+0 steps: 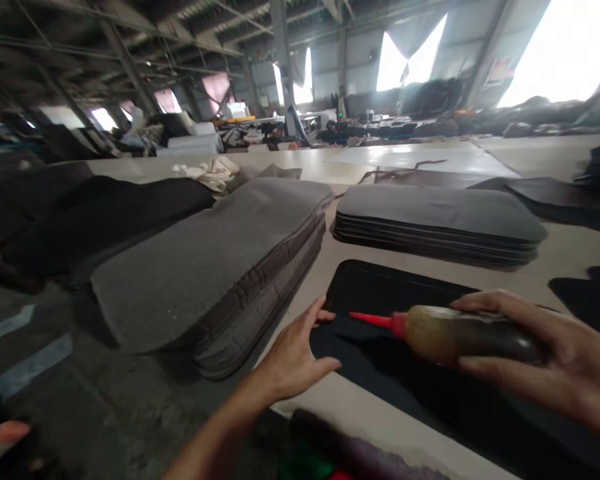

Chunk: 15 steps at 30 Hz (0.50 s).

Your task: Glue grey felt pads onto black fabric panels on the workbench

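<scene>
Right hand (555, 363) wrapped around a squeeze bottle (460, 333), thumb along the top and fingers (500, 370) curled underneath, firmly closed on it. Bottle lying nearly level above the black panel (380, 293), red nozzle (375, 321) aimed left. Yellowish-brown liquid inside, filling the part of the bottle near the nozzle; darker toward the palm, level hard to judge there.

Left hand (295, 357) spread flat and open, gripping nothing, palm down at the near left edge of that black panel, fingertips (320, 313) resting at its corner, just left of the nozzle tip. Whether the nozzle tip touches the panel: cannot tell.

Black panel flat on the pale table (360, 407), rounded corners, running from the left hand off to the right under the bottle.

Further out, just left of the left hand, a thick stack of grey felt pads (215, 267), edges layered, slanting away toward the far side. Far right of that, a lower stack of dark grey sheets (440, 220), neatly squared, just beyond the black panel. Another dark piece (595, 300) at the right edge of the table. Crumpled pale cloth (210, 172) on the far side of the table behind the felt stack. Dark material (95, 213) heaped at the left.
</scene>
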Each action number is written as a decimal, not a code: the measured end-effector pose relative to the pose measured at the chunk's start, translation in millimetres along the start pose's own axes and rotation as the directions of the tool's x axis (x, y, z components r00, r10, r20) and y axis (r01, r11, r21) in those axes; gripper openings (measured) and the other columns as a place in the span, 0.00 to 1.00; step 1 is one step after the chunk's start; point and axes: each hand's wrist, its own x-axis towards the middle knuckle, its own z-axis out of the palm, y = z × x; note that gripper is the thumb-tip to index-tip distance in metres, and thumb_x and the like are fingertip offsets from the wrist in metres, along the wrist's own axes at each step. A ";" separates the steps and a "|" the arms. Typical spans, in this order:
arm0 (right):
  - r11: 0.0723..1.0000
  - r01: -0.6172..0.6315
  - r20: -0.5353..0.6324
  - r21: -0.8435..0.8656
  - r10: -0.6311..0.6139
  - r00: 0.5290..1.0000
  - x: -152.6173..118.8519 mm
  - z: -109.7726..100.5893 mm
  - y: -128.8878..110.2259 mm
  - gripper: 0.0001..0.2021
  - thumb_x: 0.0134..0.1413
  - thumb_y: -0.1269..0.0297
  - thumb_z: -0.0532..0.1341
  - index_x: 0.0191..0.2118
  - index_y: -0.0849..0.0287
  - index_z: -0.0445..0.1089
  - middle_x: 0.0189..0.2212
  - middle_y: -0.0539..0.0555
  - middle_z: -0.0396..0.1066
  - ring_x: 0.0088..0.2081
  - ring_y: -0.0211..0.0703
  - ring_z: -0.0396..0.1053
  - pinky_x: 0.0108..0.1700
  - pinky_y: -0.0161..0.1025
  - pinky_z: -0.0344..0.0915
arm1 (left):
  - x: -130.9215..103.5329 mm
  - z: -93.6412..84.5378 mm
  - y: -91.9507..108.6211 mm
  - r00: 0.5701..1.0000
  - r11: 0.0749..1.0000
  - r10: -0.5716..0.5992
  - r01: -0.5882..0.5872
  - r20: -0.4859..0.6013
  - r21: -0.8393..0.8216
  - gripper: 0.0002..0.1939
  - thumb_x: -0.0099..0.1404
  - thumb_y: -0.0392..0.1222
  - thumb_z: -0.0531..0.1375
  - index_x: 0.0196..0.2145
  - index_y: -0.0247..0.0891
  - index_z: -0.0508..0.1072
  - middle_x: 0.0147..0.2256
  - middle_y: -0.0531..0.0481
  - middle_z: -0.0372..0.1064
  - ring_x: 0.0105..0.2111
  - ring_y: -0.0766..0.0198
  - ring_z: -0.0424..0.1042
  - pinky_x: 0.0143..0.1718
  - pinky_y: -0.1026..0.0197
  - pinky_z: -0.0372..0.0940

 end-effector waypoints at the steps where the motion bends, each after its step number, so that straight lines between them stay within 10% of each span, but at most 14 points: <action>1: 0.999 0.035 0.056 0.019 -0.036 0.998 1.2 4.3 -5.6 0.20 0.53 0.46 0.68 0.49 0.47 0.72 0.40 0.49 0.77 0.36 0.47 0.76 0.32 0.36 0.74 | 0.5 0.5 -0.6 1.000 1.000 0.000 -0.001 -0.003 -0.027 0.56 0.53 0.33 0.70 0.72 0.43 0.43 0.61 0.46 0.66 0.59 0.58 0.67 0.65 0.52 0.59; 15: 0.951 0.301 0.166 0.074 -0.309 0.936 20.3 59.1 -40.4 0.11 0.60 0.64 0.61 0.49 0.51 0.68 0.43 0.51 0.68 0.39 0.42 0.69 0.39 0.41 0.68 | 1.7 2.6 -2.8 0.999 0.999 0.025 -0.026 -0.022 -0.034 0.59 0.53 0.33 0.71 0.72 0.44 0.39 0.60 0.47 0.66 0.58 0.59 0.66 0.63 0.52 0.59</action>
